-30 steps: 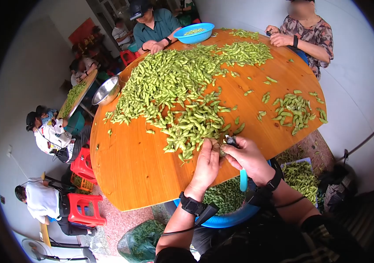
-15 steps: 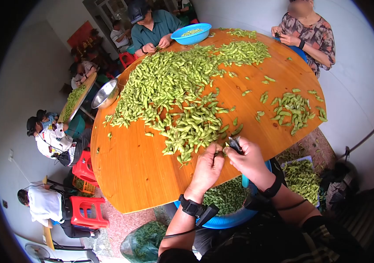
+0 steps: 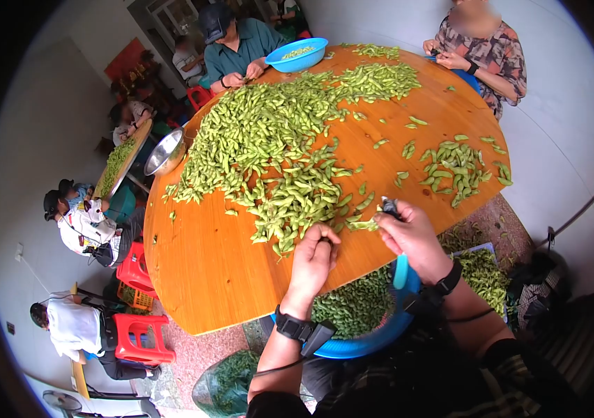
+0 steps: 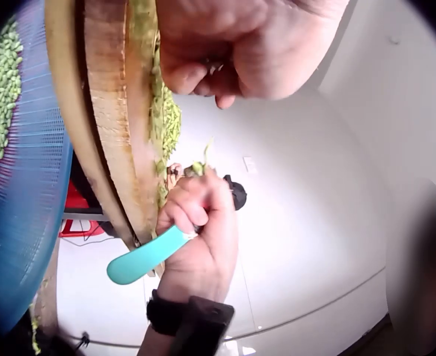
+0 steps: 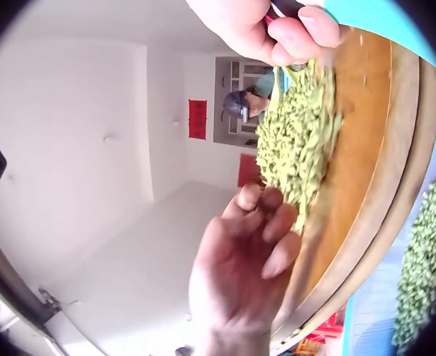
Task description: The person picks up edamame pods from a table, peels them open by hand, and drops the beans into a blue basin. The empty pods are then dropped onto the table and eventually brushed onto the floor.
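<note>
My right hand (image 3: 412,237) grips a turquoise-handled tool (image 3: 400,272); its handle sticks out below the fist and a dark part shows by the thumb. A pale green split pod (image 3: 362,224) hangs at that hand's fingertips. My left hand (image 3: 313,259) is over the table at the near edge of the soybean pod pile (image 3: 269,139), its fingers loosely curled. In the right wrist view, the left hand (image 5: 240,256) shows its palm side with nothing plainly between the fingers. Below the table edge, a blue basin (image 3: 352,348) holds shelled green beans (image 3: 352,306).
A smaller heap of pods (image 3: 457,167) lies on the right of the round wooden table (image 3: 206,279). A steel bowl (image 3: 165,152) and a blue bowl (image 3: 297,54) stand on its far rim. Two people sit across. Red stools (image 3: 140,334) are at left.
The hands, together over one pod before, have come apart. The left moved left to the pile's edge; the right moved right with the tool and pod.
</note>
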The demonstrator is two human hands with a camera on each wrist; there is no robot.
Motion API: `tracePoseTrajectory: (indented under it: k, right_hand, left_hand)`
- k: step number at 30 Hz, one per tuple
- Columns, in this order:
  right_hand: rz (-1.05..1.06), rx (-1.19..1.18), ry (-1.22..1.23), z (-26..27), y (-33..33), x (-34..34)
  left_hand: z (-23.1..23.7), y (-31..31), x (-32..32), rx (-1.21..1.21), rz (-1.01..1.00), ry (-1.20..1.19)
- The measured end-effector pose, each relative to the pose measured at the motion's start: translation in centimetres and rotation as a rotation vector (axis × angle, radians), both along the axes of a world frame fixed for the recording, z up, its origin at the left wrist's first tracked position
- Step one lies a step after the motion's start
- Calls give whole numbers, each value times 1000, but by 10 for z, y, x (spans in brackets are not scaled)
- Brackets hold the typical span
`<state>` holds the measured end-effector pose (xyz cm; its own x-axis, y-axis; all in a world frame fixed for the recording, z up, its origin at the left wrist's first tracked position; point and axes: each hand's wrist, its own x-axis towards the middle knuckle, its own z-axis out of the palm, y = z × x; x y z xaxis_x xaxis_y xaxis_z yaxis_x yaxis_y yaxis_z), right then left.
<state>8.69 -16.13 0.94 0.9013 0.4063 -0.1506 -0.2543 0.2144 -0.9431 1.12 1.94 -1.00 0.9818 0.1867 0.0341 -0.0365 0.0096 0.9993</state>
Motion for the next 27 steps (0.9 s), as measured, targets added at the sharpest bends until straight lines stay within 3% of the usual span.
tracePoseTrajectory:
  k: [2,5,7,9,10,11,12,13,16,18,21,23,25,26,27]
  right_hand:
    - [-42,-85,-4,1,-16,11]
    - [-141,-134,-120,-12,-42,38]
    - [-183,-242,-171,-18,-60,54]
    - [-249,-316,-456,-44,-74,76]
    - [-314,-344,-644,-47,-74,82]
    - [-313,-342,-644,-46,-77,82]
    - [-262,-286,-420,-34,-79,78]
    - [-209,-228,-195,-25,-81,75]
    - [-160,-342,-320,-19,-81,68]
    - [-149,-377,-352,-30,-84,73]
    - [-133,-364,-365,-32,-85,77]
    - [-125,-316,-334,-35,-85,74]
    - [-157,-406,-622,-35,-82,69]
    - [-161,-403,-623,-31,-80,63]
    - [-40,-313,-445,-14,-73,49]
  left_hand:
    - [11,-9,-20,153,28,-4]
    - [17,-16,-64,455,-176,45]
    - [6,-20,-80,764,-169,-133]
    - [10,-27,-83,910,-130,-240]
    - [21,-32,-83,977,-99,-158]
    - [28,-35,-80,1043,-66,-76]
    - [32,-38,-70,1045,-64,-77]
    - [38,-41,-54,1049,73,-33]
    - [42,-42,10,1111,336,-79]
    - [24,-31,52,1152,378,-194]
    - [7,-24,84,1322,275,-65]
    - [9,-23,82,1308,270,-75]
    - [12,-22,78,1294,267,-85]
    - [10,-21,74,1228,276,-156]
    - [8,-22,70,1159,281,-224]
